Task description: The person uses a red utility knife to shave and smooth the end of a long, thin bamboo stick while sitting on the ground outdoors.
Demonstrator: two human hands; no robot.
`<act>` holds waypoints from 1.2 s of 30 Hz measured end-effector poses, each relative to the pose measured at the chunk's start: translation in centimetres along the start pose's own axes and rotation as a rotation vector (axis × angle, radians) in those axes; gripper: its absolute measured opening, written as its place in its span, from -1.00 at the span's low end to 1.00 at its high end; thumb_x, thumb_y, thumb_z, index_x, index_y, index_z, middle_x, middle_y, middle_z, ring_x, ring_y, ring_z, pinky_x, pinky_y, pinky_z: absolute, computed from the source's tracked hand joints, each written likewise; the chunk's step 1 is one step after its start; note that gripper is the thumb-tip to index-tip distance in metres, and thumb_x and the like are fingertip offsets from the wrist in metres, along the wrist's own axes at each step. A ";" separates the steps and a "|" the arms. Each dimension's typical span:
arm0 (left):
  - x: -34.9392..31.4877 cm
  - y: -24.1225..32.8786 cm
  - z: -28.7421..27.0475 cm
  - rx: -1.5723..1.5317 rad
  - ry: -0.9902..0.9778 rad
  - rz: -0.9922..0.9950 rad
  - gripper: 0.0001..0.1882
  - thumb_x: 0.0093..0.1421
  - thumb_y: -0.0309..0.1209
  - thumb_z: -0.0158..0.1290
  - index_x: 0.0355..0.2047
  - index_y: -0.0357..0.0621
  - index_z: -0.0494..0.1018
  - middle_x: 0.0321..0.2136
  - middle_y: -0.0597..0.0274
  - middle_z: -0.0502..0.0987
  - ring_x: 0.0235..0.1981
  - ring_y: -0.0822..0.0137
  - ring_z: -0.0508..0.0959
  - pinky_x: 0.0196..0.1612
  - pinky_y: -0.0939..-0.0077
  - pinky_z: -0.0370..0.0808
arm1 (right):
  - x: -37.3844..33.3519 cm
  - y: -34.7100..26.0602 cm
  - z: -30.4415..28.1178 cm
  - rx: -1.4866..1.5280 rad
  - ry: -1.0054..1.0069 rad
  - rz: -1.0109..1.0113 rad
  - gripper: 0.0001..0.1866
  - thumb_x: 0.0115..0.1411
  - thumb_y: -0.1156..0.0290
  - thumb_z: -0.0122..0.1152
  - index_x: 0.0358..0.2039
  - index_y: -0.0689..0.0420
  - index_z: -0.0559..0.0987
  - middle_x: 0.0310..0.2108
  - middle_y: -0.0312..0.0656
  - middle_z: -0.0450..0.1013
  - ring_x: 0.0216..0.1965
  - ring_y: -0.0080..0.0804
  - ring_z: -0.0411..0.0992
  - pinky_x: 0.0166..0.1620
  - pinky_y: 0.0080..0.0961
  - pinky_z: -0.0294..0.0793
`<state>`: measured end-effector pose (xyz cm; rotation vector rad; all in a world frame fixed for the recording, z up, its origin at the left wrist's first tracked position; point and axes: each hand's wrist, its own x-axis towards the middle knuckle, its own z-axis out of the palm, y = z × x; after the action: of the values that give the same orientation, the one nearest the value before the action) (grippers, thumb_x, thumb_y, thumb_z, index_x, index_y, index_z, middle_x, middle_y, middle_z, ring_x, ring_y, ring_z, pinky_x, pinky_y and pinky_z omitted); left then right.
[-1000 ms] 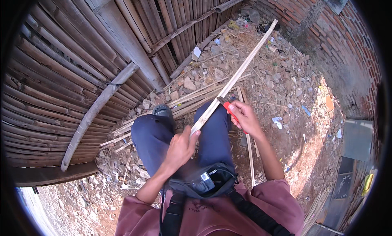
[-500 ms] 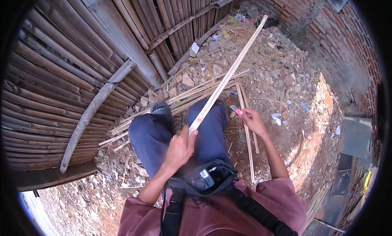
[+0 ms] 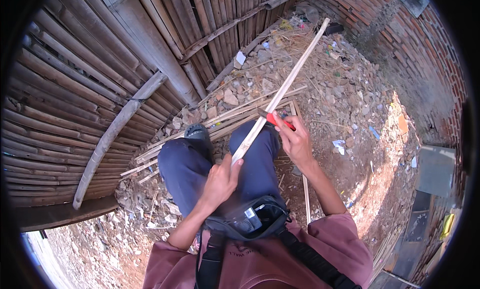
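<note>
A long pale bamboo strip (image 3: 293,75) slants up and away over my right knee. My left hand (image 3: 219,183) is closed round its near end, thumb lying along the top. In my right hand (image 3: 298,144) is a red-handled knife (image 3: 280,121), gripped with the fingers curled round the handle. Its blade lies against the strip, about midway along, just beyond my right knee. The blade's edge is too small to make out.
Several pale strips (image 3: 234,112) lie on the rubble beyond my feet, others to the right of my knee. A bamboo slat wall (image 3: 75,119) rises on the left, a brick wall (image 3: 425,49) at the far right. An open dark waist bag (image 3: 235,224) sits on my lap.
My right hand has moved left and away from me with the knife, from beside the strip onto it. My left hand and the strip have hardly moved.
</note>
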<state>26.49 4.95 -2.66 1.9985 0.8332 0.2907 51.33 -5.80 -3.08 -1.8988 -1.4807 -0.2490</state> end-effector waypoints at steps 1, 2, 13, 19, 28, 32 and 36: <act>0.0 -0.1 0.0 -0.004 0.002 -0.001 -0.61 0.53 -0.19 -0.01 -0.28 -0.33 0.36 -0.60 -0.28 0.49 -0.46 -0.39 0.56 -0.34 -0.17 0.41 | -0.2 0.0 0.0 -0.033 -0.008 -0.011 -0.32 0.16 0.60 0.41 0.31 -0.11 0.60 -0.26 -0.14 0.44 -0.26 -0.16 0.47 -0.16 -0.23 0.51; 0.0 -0.2 0.0 -0.009 0.002 -0.003 -0.61 0.54 -0.19 -0.01 -0.28 -0.33 0.36 -0.60 -0.28 0.50 -0.46 -0.39 0.56 -0.34 -0.17 0.41 | -0.5 0.0 0.1 -0.067 -0.016 -0.020 -0.30 0.14 0.61 0.40 0.32 -0.12 0.59 -0.27 -0.15 0.44 -0.26 -0.17 0.46 -0.17 -0.22 0.50; -0.3 0.1 -0.4 -0.006 -0.006 -0.013 -0.61 0.54 -0.18 -0.02 -0.27 -0.33 0.36 -0.58 -0.35 0.48 -0.43 -0.45 0.54 -0.31 -0.21 0.39 | -7.9 7.7 -1.7 -0.278 -0.181 0.206 -0.38 0.31 0.56 0.24 0.39 -0.04 0.51 -0.31 -0.12 0.41 -0.30 -0.23 0.45 -0.19 -0.20 0.47; 0.2 0.2 0.1 0.011 -0.014 -0.003 -0.61 0.53 -0.18 -0.02 -0.26 -0.33 0.36 -0.56 -0.36 0.49 -0.41 -0.47 0.53 -0.28 -0.25 0.39 | -4.3 4.9 -2.8 0.836 -0.002 0.854 -0.67 0.58 0.25 0.04 0.08 0.19 0.62 -0.50 -0.31 0.41 -0.56 -0.62 0.37 -0.48 -0.62 0.36; 0.2 -0.1 0.6 0.018 0.010 0.018 -0.62 0.53 -0.20 -0.02 -0.28 -0.33 0.36 -0.57 -0.32 0.51 -0.44 -0.43 0.56 -0.31 -0.20 0.41 | 2.1 4.0 -0.9 0.828 -0.431 0.769 -0.55 0.55 0.06 0.08 -0.28 0.20 0.64 -0.63 -0.49 0.27 -0.67 -0.76 0.16 -0.60 -0.67 0.11; 0.1 -0.1 0.1 0.019 -0.001 -0.006 -0.62 0.53 -0.21 -0.01 -0.29 -0.34 0.36 -0.58 -0.29 0.52 -0.46 -0.40 0.57 -0.35 -0.15 0.42 | 2.2 4.0 -0.9 0.756 -0.433 0.758 -0.58 0.53 0.12 0.13 -0.30 0.22 0.67 -0.57 -0.47 0.34 -0.58 -0.74 0.25 -0.51 -0.66 0.17; 0.3 0.5 -0.1 -0.040 -0.035 -0.027 -0.64 0.51 -0.21 0.00 -0.24 -0.34 0.37 -0.58 -0.46 0.52 -0.43 -0.54 0.54 -0.23 -0.36 0.46 | -1.5 8.4 0.0 0.335 -0.471 0.734 -0.64 0.53 0.18 0.14 -0.19 0.22 0.72 -0.55 -0.47 0.39 -0.57 -0.71 0.28 -0.48 -0.63 0.23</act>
<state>26.87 5.08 -2.23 1.9480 0.8257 0.2542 58.43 -7.81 -7.32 -2.1439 -0.9038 0.7763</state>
